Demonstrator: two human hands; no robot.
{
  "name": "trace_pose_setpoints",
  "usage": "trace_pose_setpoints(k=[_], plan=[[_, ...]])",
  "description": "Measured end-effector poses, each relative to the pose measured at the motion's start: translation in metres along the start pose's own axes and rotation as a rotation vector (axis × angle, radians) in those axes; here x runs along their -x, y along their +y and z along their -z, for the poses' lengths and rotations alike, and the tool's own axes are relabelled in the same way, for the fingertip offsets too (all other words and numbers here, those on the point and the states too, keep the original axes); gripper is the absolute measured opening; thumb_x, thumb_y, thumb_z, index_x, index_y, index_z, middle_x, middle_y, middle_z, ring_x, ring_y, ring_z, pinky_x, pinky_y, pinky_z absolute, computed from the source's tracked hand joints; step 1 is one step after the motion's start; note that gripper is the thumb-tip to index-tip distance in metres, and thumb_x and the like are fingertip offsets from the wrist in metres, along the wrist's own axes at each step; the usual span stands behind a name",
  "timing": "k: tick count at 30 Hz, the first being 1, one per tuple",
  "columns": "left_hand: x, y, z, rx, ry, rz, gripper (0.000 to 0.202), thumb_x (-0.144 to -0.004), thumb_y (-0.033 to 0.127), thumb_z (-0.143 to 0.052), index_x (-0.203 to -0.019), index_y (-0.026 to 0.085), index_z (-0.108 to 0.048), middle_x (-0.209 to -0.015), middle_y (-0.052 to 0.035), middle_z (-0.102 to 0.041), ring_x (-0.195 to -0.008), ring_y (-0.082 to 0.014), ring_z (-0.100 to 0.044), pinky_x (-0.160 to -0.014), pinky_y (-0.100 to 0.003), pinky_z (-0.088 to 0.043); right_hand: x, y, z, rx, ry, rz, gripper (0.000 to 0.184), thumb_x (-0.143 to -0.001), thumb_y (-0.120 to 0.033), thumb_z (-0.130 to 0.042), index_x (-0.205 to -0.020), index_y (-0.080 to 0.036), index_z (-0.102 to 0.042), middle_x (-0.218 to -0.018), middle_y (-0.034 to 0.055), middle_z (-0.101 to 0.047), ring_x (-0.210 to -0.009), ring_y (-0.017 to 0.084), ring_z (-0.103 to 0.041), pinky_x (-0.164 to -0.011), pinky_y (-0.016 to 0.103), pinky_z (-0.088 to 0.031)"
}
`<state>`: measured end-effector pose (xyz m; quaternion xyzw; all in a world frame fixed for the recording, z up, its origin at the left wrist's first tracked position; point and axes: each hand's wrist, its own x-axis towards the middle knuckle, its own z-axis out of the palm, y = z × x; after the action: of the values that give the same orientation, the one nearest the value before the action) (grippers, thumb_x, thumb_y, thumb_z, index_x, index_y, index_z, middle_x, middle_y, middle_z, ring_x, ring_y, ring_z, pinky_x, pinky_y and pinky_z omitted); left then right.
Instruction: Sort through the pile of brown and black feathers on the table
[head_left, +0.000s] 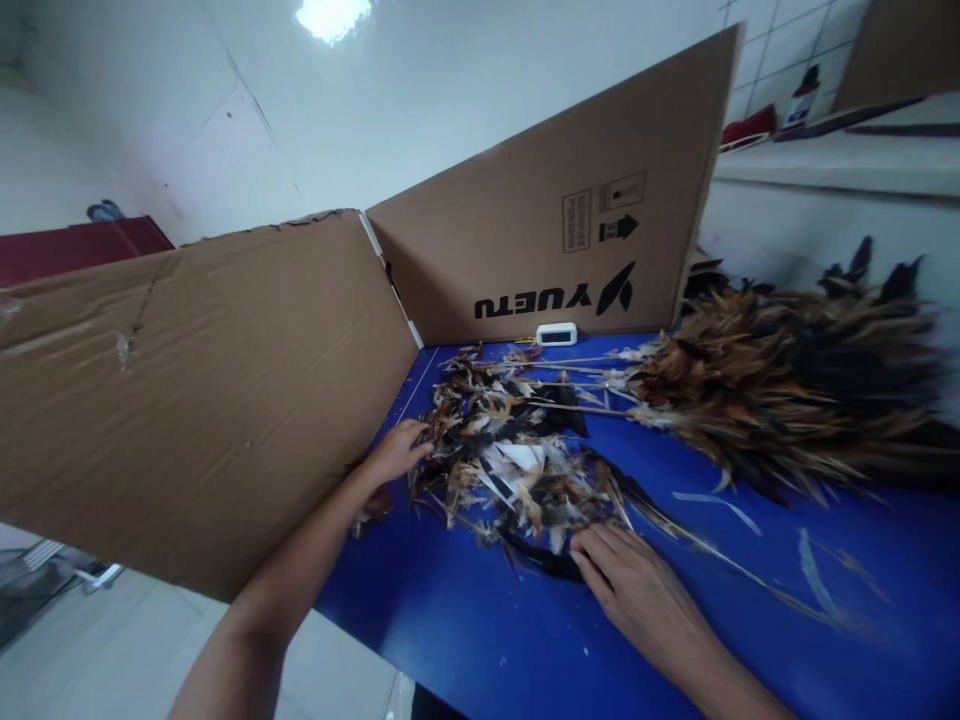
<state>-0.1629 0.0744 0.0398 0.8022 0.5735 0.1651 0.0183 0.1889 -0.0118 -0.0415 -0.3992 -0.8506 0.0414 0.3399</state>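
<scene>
A loose pile of brown, white and black feathers [480,420] lies on the blue tabletop. My left hand [401,450] is at the pile's left edge, thumb and fingers apart, the fingertips touching the feathers. At the near right edge of the pile rests my right hand [626,565], palm down with fingers lightly bent; nothing shows in its grasp, though its fingertips are partly hidden. A long black feather [544,555] curves up to its fingers. White scraps [517,460] lie among the feathers.
Feather dusters [780,380] with thin sticks lie at the right, sticks pointing at the pile. Cardboard panels [300,380] wall the left and back. A small white device [556,334] stands by the back panel. Loose long quills [750,570] lie near the right forearm.
</scene>
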Motion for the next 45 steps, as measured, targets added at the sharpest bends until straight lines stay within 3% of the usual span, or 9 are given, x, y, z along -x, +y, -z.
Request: trace_pose_setpoints(k=[7, 11, 17, 22, 26, 29, 33, 37, 45], plan=[[-0.053, 0.045, -0.064, 0.054, -0.019, 0.060, 0.064, -0.063, 0.040, -0.072, -0.120, 0.016, -0.054, -0.117, -0.0141, -0.053, -0.110, -0.0290, -0.051, -0.093, -0.041, -0.041, -0.001, -0.001, 0.003, -0.010, -0.014, 0.006, 0.021, -0.091, -0.020, -0.036, -0.082, -0.022, -0.055, -0.076, 0.0030, -0.060, -0.070, 0.017, -0.057, -0.071, 0.032, -0.042], [-0.066, 0.056, -0.076, 0.083, -0.031, 0.032, 0.031, -0.070, 0.020, -0.063, -0.100, 0.015, -0.065, -0.095, -0.0101, -0.062, -0.093, -0.0243, -0.059, -0.086, -0.037, -0.046, -0.002, -0.002, 0.005, -0.001, 0.011, 0.017, 0.021, -0.091, -0.020, -0.036, -0.080, -0.022, -0.054, -0.074, 0.0024, -0.060, -0.068, 0.016, -0.057, -0.068, 0.031, -0.043], [-0.084, 0.051, -0.063, 0.188, 0.031, 0.047, 0.024, -0.076, 0.024, -0.059, -0.099, 0.021, -0.065, -0.096, -0.0023, -0.066, -0.089, -0.0164, -0.061, -0.084, -0.028, -0.047, -0.001, -0.003, 0.005, -0.006, 0.014, 0.017, 0.021, -0.090, -0.019, -0.037, -0.080, -0.023, -0.054, -0.073, 0.0015, -0.060, -0.070, 0.017, -0.058, -0.072, 0.033, -0.043], [-0.102, 0.013, -0.053, 0.139, 0.190, 0.330, 0.026, -0.078, 0.026, -0.056, -0.101, 0.015, -0.062, -0.104, -0.0117, -0.061, -0.099, -0.0220, -0.057, -0.090, -0.037, -0.042, -0.002, -0.004, 0.006, -0.015, -0.001, 0.004, 0.022, -0.091, -0.019, -0.035, -0.080, -0.023, -0.054, -0.073, 0.0020, -0.060, -0.069, 0.017, -0.058, -0.071, 0.032, -0.043], [-0.104, -0.013, -0.062, 0.121, 0.205, 0.532, 0.040, -0.065, 0.028, -0.071, -0.101, 0.015, -0.061, -0.104, -0.0144, -0.060, -0.105, -0.0282, -0.055, -0.091, -0.042, -0.039, -0.003, -0.004, 0.007, -0.030, -0.018, -0.010, 0.022, -0.091, -0.019, -0.035, -0.079, -0.023, -0.053, -0.072, 0.0016, -0.059, -0.069, 0.017, -0.057, -0.069, 0.032, -0.043], [-0.102, -0.022, -0.069, 0.161, 0.193, 0.616, 0.027, -0.065, 0.023, -0.070, -0.090, 0.015, -0.063, -0.098, -0.0138, -0.063, -0.103, -0.0266, -0.057, -0.089, -0.040, -0.039, -0.003, -0.005, 0.008, -0.042, -0.043, -0.030, 0.023, -0.091, -0.018, -0.035, -0.077, -0.022, -0.053, -0.072, 0.0012, -0.058, -0.068, 0.016, -0.056, -0.069, 0.032, -0.042], [-0.101, -0.030, -0.070, 0.288, 0.169, 0.632, 0.011, -0.067, 0.021, -0.069, -0.076, 0.016, -0.064, -0.082, -0.0087, -0.066, -0.094, -0.0230, -0.060, -0.084, -0.034, -0.041, -0.003, -0.005, 0.008, -0.037, -0.048, -0.032, 0.021, -0.091, -0.018, -0.037, -0.078, -0.023, -0.053, -0.072, 0.0012, -0.058, -0.069, 0.017, -0.056, -0.070, 0.032, -0.042], [-0.094, -0.031, -0.065, 0.492, 0.156, 0.602, 0.015, -0.068, 0.027, -0.067, -0.076, 0.014, -0.064, -0.072, -0.0041, -0.065, -0.078, -0.0191, -0.061, -0.074, -0.030, -0.045, -0.003, -0.004, 0.007, -0.027, -0.026, -0.014, 0.021, -0.090, -0.018, -0.037, -0.078, -0.023, -0.054, -0.072, 0.0011, -0.058, -0.069, 0.016, -0.057, -0.070, 0.032, -0.042], [-0.066, -0.004, -0.046, 0.897, 0.075, 0.501, 0.029, -0.062, 0.033, -0.071, -0.078, 0.010, -0.062, -0.063, -0.0021, -0.062, -0.054, -0.0118, -0.056, -0.057, -0.024, -0.045, -0.001, -0.001, 0.004, -0.037, -0.035, -0.028, 0.019, -0.090, -0.021, -0.039, -0.081, -0.023, -0.055, -0.075, 0.0011, -0.060, -0.072, 0.017, -0.058, -0.074, 0.033, -0.043]])
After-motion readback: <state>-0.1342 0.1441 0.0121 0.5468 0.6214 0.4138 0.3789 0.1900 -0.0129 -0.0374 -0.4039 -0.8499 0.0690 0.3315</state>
